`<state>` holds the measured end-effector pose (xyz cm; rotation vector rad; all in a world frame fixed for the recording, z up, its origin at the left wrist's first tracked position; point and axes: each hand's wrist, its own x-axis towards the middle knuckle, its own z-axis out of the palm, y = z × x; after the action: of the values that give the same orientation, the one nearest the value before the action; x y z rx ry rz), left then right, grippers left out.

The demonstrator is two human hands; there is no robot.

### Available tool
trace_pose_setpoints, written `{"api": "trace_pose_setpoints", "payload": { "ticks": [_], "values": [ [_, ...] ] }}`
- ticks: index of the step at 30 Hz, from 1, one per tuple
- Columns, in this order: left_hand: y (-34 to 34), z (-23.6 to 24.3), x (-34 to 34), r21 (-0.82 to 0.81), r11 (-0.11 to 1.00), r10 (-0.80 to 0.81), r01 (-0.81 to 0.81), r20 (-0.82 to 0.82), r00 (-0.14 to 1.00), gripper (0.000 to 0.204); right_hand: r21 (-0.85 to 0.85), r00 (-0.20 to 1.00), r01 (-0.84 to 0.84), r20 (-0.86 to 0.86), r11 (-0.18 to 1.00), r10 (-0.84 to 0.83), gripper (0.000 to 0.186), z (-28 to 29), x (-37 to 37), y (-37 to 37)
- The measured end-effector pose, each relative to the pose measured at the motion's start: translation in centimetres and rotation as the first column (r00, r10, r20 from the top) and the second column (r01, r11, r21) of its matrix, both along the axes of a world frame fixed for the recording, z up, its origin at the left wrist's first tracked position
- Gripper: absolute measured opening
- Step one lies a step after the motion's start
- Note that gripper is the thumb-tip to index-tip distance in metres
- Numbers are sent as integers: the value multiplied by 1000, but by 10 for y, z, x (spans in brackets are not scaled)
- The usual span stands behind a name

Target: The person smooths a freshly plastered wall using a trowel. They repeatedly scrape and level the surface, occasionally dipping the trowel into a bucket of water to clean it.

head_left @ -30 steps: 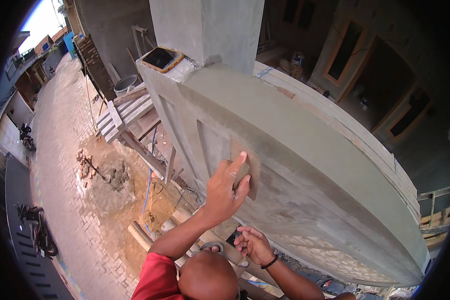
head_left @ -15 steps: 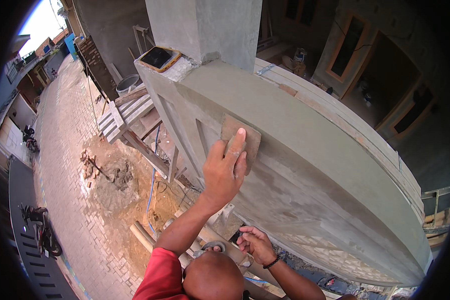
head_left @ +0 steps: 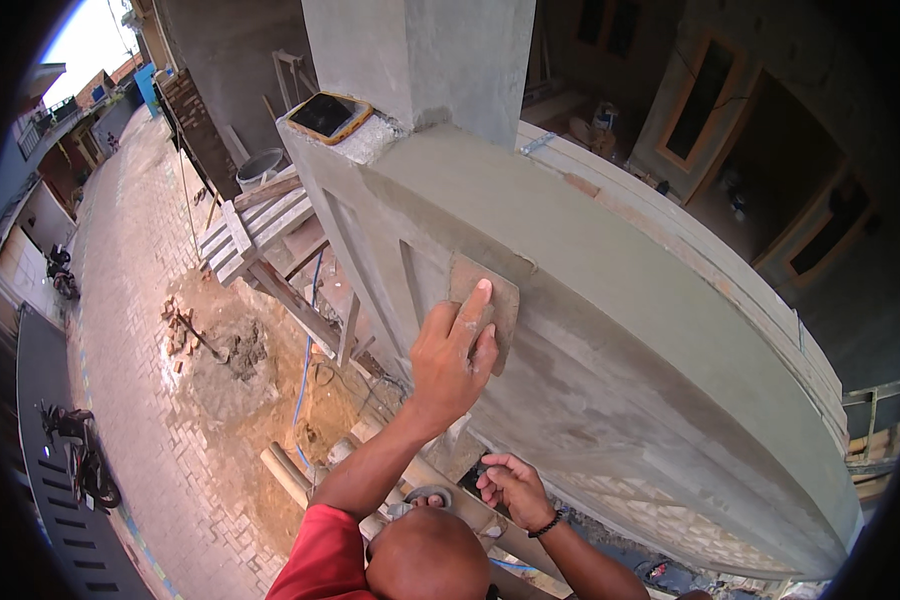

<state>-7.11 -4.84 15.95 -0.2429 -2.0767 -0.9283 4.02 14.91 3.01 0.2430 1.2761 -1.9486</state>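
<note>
My left hand (head_left: 454, 350) is closed around the back of a flat plastering float (head_left: 485, 290), its index finger stretched along the board. The float lies against the upper side face of a grey plastered wall (head_left: 610, 370), just below the curved top edge. A small ridge of mortar shows on that edge, right of the float. Lower down, my right hand (head_left: 515, 490), with a dark beaded bracelet (head_left: 546, 524) at the wrist, has its fingers curled in. Something dark shows beside its fingertips; whether it is held, I cannot make out.
A phone in a yellow-edged case (head_left: 330, 117) lies on the wall's corner beside a square pillar (head_left: 470, 60). Wooden planks (head_left: 260, 230) and a bucket (head_left: 260, 165) stand at the left. Bamboo poles (head_left: 288, 478) run below my arms. A motorbike (head_left: 82, 455) is parked across the paved lane.
My left hand has slid the float a short way down the wall face, away from the top edge. My right hand stays in nearly the same place. The view has shifted slightly.
</note>
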Motion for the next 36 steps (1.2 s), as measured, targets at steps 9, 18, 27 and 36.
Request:
{"api": "trace_pose_setpoints", "payload": {
  "ticks": [9,18,27,36],
  "values": [
    [19,0,4,-172,985,-13,21,43,999,63,55,999,-39,-17,998,40,27,-4,2,-3],
    [32,21,-4,-41,999,0,-1,-30,1000,66,89,994,-72,-72,993,78,27,-9,2,-3],
    [34,2,8,-83,997,-7,5,-16,1000,67,80,986,-88,-136,993,98,26,-11,4,-4],
    [48,-19,8,-208,977,-50,37,-59,997,68,110,987,-85,-129,990,99,27,-14,5,-7]
  ]
}}
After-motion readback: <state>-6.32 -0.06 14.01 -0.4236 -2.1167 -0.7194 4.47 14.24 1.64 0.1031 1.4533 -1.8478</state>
